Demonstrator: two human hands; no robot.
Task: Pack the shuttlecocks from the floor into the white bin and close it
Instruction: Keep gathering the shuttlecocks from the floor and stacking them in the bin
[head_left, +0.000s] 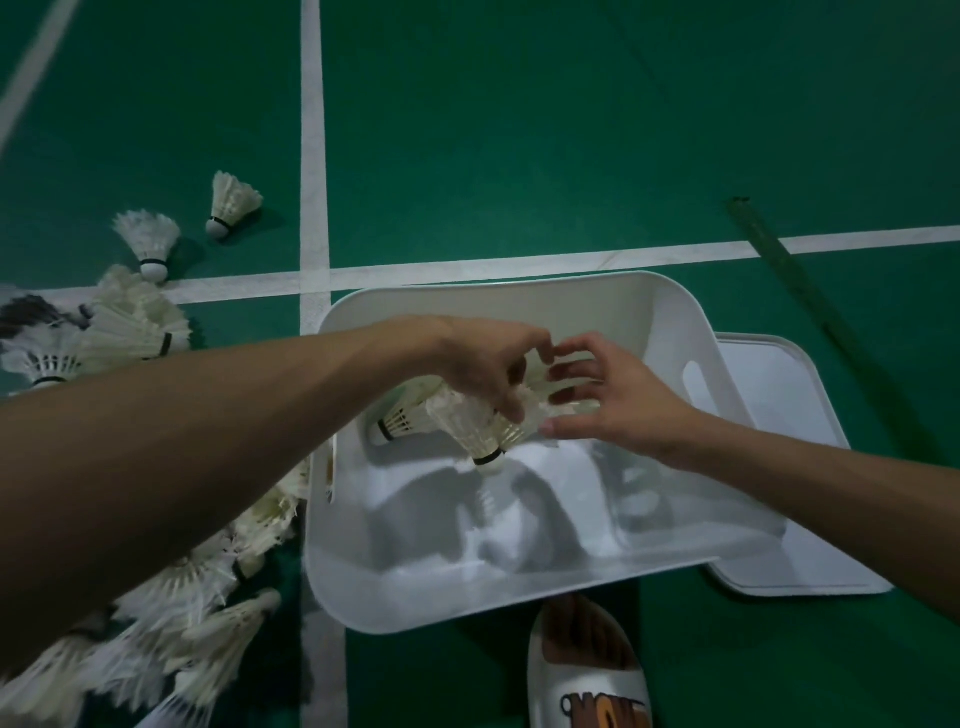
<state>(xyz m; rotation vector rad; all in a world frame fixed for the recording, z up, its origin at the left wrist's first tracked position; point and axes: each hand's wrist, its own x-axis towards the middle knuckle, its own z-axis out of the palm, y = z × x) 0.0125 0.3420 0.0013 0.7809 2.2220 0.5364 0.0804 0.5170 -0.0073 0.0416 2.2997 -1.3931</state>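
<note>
Gripping held shuttlecocks (478, 431) over far-left corner of white bin (467, 608), left hand (483, 364) curled round feathers, corks down for drop; right hand (613, 405) spread, steadying (my guess). Floor pile (176, 597) off bin's left edge; lid (779, 395) beside right edge.

White bin (519, 597): 1. Lid (779, 395), right of it: 1. Hands: 2, left hand (483, 364) and right hand (613, 400). Loose shuttlecocks, upper left: 2, upper shuttlecock (235, 205) and lower shuttlecock (149, 241). Lying shuttlecock (402, 415) inside the bin: 1. Gripped bunch (478, 431), centre: at least 2, blurred. Pile (208, 597) along the left edge: too overlapped to count. Slipper (587, 670), bottom: 1. Dark green strip (800, 275), upper right: 1.
</note>
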